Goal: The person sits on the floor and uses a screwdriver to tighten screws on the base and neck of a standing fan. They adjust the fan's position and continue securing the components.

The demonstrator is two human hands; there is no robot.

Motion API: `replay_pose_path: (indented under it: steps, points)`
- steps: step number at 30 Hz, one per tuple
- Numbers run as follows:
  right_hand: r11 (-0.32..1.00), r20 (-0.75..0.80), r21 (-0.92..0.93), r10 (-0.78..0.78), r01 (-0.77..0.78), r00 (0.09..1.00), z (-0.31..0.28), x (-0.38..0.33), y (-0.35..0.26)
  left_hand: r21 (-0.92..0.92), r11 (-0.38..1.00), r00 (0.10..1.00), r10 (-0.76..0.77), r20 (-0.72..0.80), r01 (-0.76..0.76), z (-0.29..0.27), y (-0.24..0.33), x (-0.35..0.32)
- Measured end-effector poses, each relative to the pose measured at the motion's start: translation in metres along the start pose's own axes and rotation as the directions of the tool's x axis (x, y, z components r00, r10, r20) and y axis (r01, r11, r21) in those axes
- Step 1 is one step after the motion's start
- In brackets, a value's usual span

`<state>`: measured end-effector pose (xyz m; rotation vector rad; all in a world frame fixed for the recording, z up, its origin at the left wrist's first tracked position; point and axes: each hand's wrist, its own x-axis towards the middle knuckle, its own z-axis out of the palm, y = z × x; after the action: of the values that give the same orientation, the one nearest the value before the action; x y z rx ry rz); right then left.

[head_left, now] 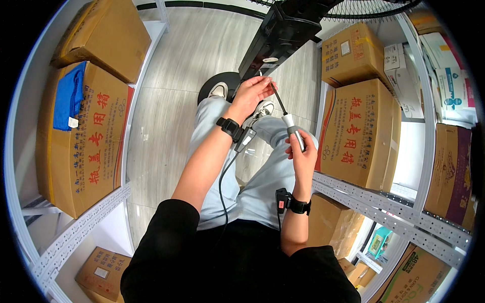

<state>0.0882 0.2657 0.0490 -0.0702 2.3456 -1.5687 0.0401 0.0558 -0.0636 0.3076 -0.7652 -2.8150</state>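
My right hand point(304, 150) is wrapped round the grey and white handle of a screwdriver point(288, 121). The dark shaft slants up and left, its tip close to the fingertips of my left hand point(251, 95). Those left fingers are curled together beside the lower part of a black standing fan point(268, 40); whatever they pinch, if anything, is too small to make out. A small pale oval spot point(270, 59) shows on the fan's black column just above the fingers. The fan's round black base point(226, 81) rests on the floor by my shoes.
Metal shelves point(76, 235) with cardboard boxes stand on my left, with a blue cloth point(69, 96) over one box. On the right, another shelf frame point(374, 207) holds a large carton point(353, 136) and several packages. A wire fan guard point(364, 9) reaches across the top.
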Motion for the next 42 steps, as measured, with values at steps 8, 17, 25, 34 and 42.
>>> replay_pose_path:
  steps: [8,17,25,34,42]
  points:
    - [1.0,-0.004,-0.017,-0.002,0.002,1.0,-0.0005,-0.0021,0.0003,-0.01,1.0,1.0,0.003,0.007,-0.003,0.0094,0.0067,-0.0057]
    - [1.0,-0.019,-0.021,0.002,-0.003,1.0,-0.0018,-0.0012,-0.0015,-0.001,1.0,0.999,-0.017,0.044,0.017,0.01,0.0084,-0.0064]
    - [1.0,-0.02,-0.018,-0.008,0.007,1.0,-0.0014,-0.0012,-0.0003,-0.025,0.999,0.999,-0.026,0.045,0.027,0.0068,0.0062,-0.0043]
    - [1.0,-0.005,0.004,-0.004,0.004,1.0,0.0002,-0.001,-0.0019,-0.033,0.999,0.999,0.007,0.05,-0.005,0.0072,0.0084,-0.0051]
    - [0.998,-0.042,-0.06,-0.037,0.034,0.998,-0.0027,-0.0012,0.0,0.033,0.999,0.999,-0.002,0.053,0.001,0.009,0.0104,-0.0064]
